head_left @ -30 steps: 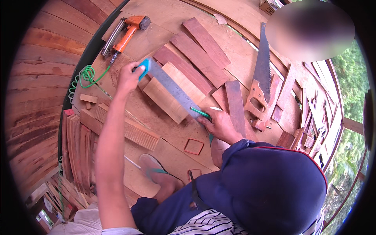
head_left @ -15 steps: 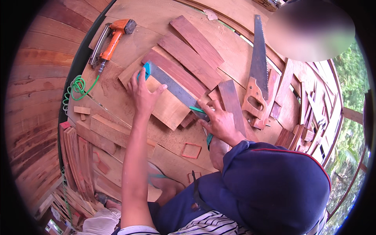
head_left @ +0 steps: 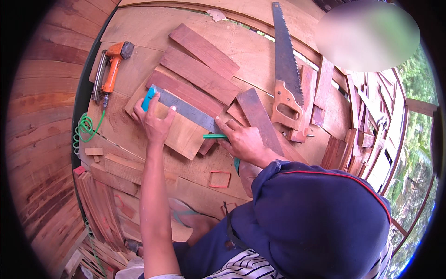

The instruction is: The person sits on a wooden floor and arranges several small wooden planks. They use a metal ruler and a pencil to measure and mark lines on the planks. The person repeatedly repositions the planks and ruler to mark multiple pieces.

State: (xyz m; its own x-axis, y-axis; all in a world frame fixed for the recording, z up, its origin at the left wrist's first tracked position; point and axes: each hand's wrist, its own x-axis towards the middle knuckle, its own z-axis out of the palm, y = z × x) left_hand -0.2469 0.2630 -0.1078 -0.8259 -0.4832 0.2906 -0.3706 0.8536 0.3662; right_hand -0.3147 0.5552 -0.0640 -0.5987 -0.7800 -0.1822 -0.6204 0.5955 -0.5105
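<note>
A try square with a steel blade [head_left: 188,109] and a turquoise stock [head_left: 148,98] lies across a pale wooden board [head_left: 188,139]. My left hand [head_left: 157,124] grips the square at its stock end, fingers around the stock and a fingertip on the blade. At the blade's far end, my right hand [head_left: 242,142] holds a green pencil [head_left: 213,136], whose end juts left over the pale board. The fingers of that hand also reach the blade. Beneath and behind the square, reddish-brown boards [head_left: 200,76] lie side by side.
A handsaw [head_left: 285,60] lies right of the boards. An orange nail gun [head_left: 113,67] with a coiled green hose [head_left: 86,128] rests at left. Wood offcuts [head_left: 125,174] sit near left, and a red rectangular outline [head_left: 219,179] lies nearer me. More planks [head_left: 325,88] are at right.
The view has shifted, so the bench things appear further left. My right hand has turned the pencil, which now points left off the blade over the pale board. My left hand stays at the stock.
</note>
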